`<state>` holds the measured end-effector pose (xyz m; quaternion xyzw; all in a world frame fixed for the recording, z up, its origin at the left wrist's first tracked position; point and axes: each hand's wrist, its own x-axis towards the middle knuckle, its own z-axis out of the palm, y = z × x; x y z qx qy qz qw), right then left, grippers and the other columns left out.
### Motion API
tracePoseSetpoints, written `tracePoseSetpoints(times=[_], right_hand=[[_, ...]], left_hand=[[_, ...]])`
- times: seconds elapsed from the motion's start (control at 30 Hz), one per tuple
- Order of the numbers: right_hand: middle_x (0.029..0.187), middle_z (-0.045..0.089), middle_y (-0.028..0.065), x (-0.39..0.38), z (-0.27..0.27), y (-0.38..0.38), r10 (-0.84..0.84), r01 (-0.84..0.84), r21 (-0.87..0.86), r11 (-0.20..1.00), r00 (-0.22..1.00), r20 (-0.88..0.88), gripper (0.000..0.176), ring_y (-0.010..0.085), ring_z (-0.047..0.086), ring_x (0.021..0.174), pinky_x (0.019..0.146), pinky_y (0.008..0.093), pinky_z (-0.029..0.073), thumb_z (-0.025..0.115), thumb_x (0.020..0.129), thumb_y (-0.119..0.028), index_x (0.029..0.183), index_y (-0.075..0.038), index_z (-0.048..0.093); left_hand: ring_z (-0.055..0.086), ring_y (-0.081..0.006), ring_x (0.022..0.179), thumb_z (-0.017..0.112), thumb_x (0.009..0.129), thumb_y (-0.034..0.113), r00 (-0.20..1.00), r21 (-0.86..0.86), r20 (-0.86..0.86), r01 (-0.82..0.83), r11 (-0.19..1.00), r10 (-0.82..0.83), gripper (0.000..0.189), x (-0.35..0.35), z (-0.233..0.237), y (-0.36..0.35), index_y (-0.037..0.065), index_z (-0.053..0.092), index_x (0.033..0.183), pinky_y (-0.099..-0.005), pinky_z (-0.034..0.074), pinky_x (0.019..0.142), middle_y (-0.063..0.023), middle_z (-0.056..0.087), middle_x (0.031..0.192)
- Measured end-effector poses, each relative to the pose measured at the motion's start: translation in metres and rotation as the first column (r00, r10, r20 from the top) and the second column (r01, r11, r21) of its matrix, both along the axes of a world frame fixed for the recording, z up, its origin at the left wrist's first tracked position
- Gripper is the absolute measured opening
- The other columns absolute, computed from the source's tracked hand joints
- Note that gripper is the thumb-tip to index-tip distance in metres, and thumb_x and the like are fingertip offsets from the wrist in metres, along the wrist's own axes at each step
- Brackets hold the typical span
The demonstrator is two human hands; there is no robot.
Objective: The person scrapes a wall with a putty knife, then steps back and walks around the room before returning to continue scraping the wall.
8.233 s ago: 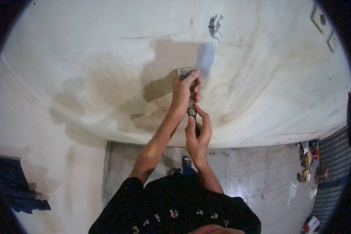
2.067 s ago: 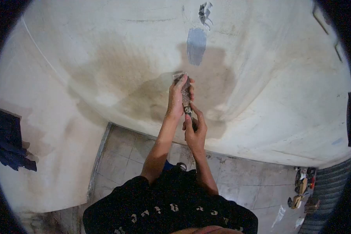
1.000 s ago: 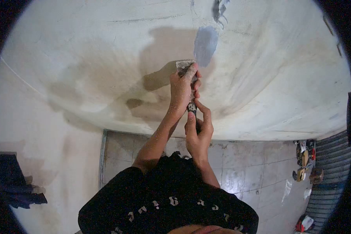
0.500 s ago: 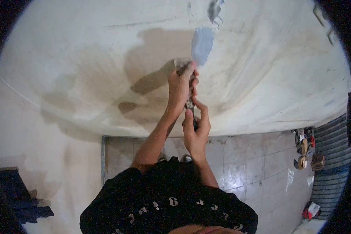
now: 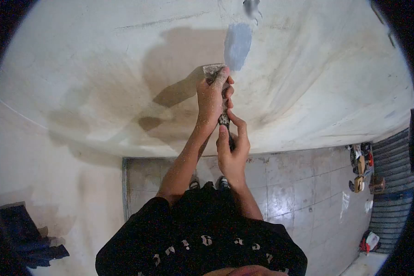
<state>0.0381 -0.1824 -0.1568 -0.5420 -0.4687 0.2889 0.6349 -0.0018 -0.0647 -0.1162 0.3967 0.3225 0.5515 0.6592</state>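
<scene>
My left hand (image 5: 210, 99) is wrapped around a putty knife (image 5: 214, 70), close to its wide, dusty blade. The blade's edge points up at the pale wall, just left of and below a grey-blue patch (image 5: 238, 46). Lower down, my right hand (image 5: 233, 149) is closed on the dark handle, which appears to belong to the same putty knife; my left fingers hide part of the join. Whitish dust speckles my left hand and forearm. Whether the blade touches the wall is hard to tell.
The pale, stained wall (image 5: 299, 60) fills the upper view, with a dark fixture (image 5: 251, 8) above the patch. Below lies a tiled floor (image 5: 280, 184). Various items (image 5: 359, 170) stand by a ribbed shutter (image 5: 391, 184) at right. Dark cloth (image 5: 23, 230) is at lower left.
The view has shifted slightly, so the patch and fixture sit higher. Both hands keep their grip on the putty knife, and more of its blade shows above my left thumb.
</scene>
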Motion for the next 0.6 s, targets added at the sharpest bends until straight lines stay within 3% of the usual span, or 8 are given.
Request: tracePoseSetpoints(times=[0.13,0.33,0.4,0.43,0.5,0.53,0.6], right_hand=[[0.064,0.049,-0.0026,0.005,-0.041,0.014,-0.011,0.009,0.049,0.999,0.999,0.044,0.035,0.0031,0.040,0.053,0.047,0.0204,0.030,0.051,0.097,-0.013,0.130,-0.002,0.045],[0.071,0.053,-0.0009,-0.001,-0.047,0.013,-0.019,0.020,0.046,0.999,1.000,-0.003,0.035,0.0028,0.041,0.054,0.048,0.0200,0.031,0.052,0.097,-0.012,0.130,-0.002,0.046],[0.089,0.055,0.0071,0.002,-0.045,0.016,-0.015,0.015,0.035,0.999,1.000,-0.001,0.035,0.0092,0.048,0.071,0.059,0.0236,0.037,0.052,0.096,-0.010,0.129,0.000,0.046],[0.106,0.057,0.0146,0.000,-0.032,0.011,-0.005,0.005,0.002,1.000,0.999,-0.039,0.034,0.0157,0.054,0.088,0.071,0.0272,0.043,0.051,0.096,-0.009,0.128,0.002,0.047],[0.108,0.057,0.0144,-0.001,-0.030,0.013,-0.027,0.027,0.027,0.999,1.000,-0.009,0.034,0.0159,0.055,0.089,0.071,0.0271,0.043,0.052,0.096,-0.009,0.128,0.002,0.047],[0.092,0.056,0.0068,0.000,-0.040,0.018,-0.060,0.055,0.083,0.995,0.997,0.057,0.035,0.0096,0.049,0.073,0.060,0.0232,0.038,0.052,0.096,-0.010,0.129,0.000,0.047],[0.077,0.056,-0.0002,0.004,-0.056,0.022,-0.081,0.065,0.130,0.989,0.990,0.117,0.036,0.0033,0.044,0.056,0.049,0.0195,0.033,0.052,0.097,-0.011,0.131,-0.002,0.046]], left_hand=[[0.045,-0.0088,0.037,0.060,0.091,0.028,1.000,0.005,-0.002,-0.001,1.000,0.001,0.030,0.001,-0.018,0.006,0.005,0.056,0.072,-0.0238,0.037,0.033,-0.0002,0.048,0.051],[0.044,-0.0094,0.035,0.061,0.091,0.028,0.999,-0.009,-0.053,-0.008,1.000,0.008,0.031,-0.001,-0.021,0.007,0.005,0.056,0.072,-0.0243,0.037,0.032,-0.0004,0.047,0.049],[0.044,-0.0098,0.034,0.061,0.091,0.028,0.999,-0.016,-0.050,-0.008,1.000,0.007,0.031,0.001,-0.022,0.011,0.005,0.056,0.072,-0.0244,0.037,0.032,-0.0004,0.047,0.049],[0.043,-0.0100,0.033,0.061,0.091,0.028,0.999,-0.026,-0.036,-0.003,1.000,0.002,0.031,0.001,-0.019,0.011,0.005,0.056,0.071,-0.0244,0.037,0.032,-0.0004,0.047,0.049],[0.043,-0.0103,0.033,0.061,0.091,0.028,1.000,-0.042,-0.029,0.005,0.999,-0.006,0.031,0.001,-0.014,0.011,0.005,0.056,0.071,-0.0246,0.037,0.032,-0.0005,0.047,0.048],[0.043,-0.0104,0.033,0.061,0.091,0.028,0.999,-0.053,-0.039,0.007,0.999,-0.009,0.031,0.000,-0.014,0.011,0.005,0.056,0.071,-0.0247,0.037,0.032,-0.0005,0.047,0.049],[0.044,-0.0106,0.034,0.062,0.090,0.029,0.999,-0.053,-0.035,0.008,0.999,-0.010,0.031,0.002,-0.021,0.011,0.005,0.056,0.071,-0.0249,0.036,0.032,-0.0005,0.047,0.049]])
